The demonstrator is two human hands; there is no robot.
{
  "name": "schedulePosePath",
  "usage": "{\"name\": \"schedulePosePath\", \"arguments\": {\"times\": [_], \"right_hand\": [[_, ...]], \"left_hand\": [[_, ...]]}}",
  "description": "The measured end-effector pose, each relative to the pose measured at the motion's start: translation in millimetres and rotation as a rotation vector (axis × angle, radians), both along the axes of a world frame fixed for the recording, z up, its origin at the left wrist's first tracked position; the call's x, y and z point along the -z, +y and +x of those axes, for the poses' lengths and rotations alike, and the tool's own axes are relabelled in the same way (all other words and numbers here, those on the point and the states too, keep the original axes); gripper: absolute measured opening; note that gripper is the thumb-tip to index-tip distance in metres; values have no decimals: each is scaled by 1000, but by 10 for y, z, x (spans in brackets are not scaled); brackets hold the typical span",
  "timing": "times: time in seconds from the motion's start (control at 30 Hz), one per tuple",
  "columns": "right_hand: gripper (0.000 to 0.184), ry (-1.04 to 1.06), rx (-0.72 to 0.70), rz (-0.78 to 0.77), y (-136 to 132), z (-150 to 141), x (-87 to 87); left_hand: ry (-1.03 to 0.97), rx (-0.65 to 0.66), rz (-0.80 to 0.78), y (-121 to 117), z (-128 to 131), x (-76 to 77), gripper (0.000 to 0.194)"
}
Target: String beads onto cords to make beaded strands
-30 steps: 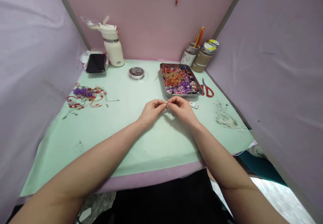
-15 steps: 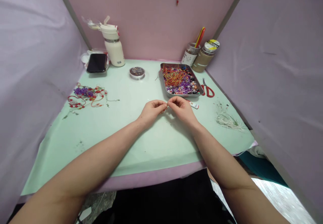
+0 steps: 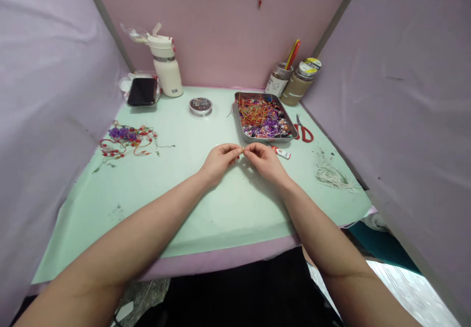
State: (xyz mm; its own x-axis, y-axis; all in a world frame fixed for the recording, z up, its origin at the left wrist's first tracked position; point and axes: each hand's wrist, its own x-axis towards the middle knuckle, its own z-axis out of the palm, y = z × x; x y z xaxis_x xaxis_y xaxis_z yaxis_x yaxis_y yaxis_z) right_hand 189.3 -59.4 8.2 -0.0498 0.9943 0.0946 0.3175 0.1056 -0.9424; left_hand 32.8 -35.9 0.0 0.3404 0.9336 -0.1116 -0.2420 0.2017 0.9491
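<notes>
Near the middle of the table my left hand [image 3: 222, 162] and my right hand [image 3: 266, 161] meet fingertip to fingertip. Both are closed in a pinch on a tiny beaded string [image 3: 238, 157]. Only a bit of it with red beads shows under my left fingers; the rest is hidden or too small to make out. Just beyond my hands sits a metal tray [image 3: 241, 133] holding coloured beads and tangled red and yellow cords. A white and red lighter-like piece [image 3: 282, 153] lies right behind my right hand.
Red-handled scissors [image 3: 304, 133] and a bundle of white threads [image 3: 334, 177] lie on the right. Beaded strings [image 3: 127, 138] are heaped on the left. Along the back stand a phone [image 3: 142, 92], a white bottle [image 3: 168, 74], a round spool [image 3: 200, 105] and two jars [image 3: 297, 87].
My fingertips have shifted slightly and stay pinched together. Fewer red beads show below my left hand. The whole view has moved a little; the table things lie as before.
</notes>
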Motion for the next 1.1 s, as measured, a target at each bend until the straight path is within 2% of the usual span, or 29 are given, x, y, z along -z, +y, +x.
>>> {"name": "schedulePosePath", "arguments": {"times": [0.23, 0.6, 0.83, 1.1], "right_hand": [[15, -87, 23, 133, -8, 3, -14], [14, -108, 85, 171, -11, -4, -1], [14, -84, 88, 125, -18, -13, -13], [12, -84, 101, 111, -13, -18, -12]], "left_hand": [[12, 41, -23, 3, 6, 3, 25], [114, -15, 24, -3, 5, 12, 27], [238, -47, 131, -16, -5, -22, 21], [441, -154, 290, -40, 0, -52, 9]]}}
